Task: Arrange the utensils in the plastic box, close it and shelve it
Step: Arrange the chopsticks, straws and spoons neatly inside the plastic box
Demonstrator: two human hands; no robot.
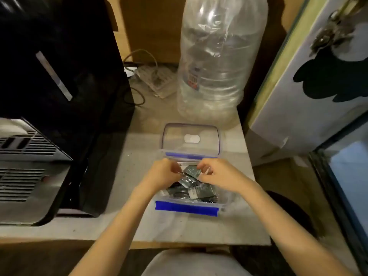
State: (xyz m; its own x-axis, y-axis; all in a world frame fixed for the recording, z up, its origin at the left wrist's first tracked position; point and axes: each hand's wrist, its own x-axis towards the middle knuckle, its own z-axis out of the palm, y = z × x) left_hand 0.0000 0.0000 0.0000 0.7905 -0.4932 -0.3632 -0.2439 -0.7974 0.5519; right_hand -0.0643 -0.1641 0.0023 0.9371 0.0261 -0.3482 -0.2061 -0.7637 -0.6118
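Observation:
A clear plastic box [225, 198] with a blue front clasp [186, 208] sits open on the table [139, 156]. Its clear lid [191, 138] lies flat behind it, beyond a second blue clasp. Inside lie several dark wrapped utensil packets [201, 191]. Both hands are over the box's far half. My left hand [163, 173] and my right hand [217, 174] pinch the two ends of one dark packet [192, 170] just above the pile. Blur hides the packet's detail.
A big clear water bottle [215, 62] stands behind the lid. A black appliance [59, 66] and a grey vented unit [25, 172] fill the left. A power strip with cables [153, 78] lies at the back. A pale cabinet [310, 76] rises at right.

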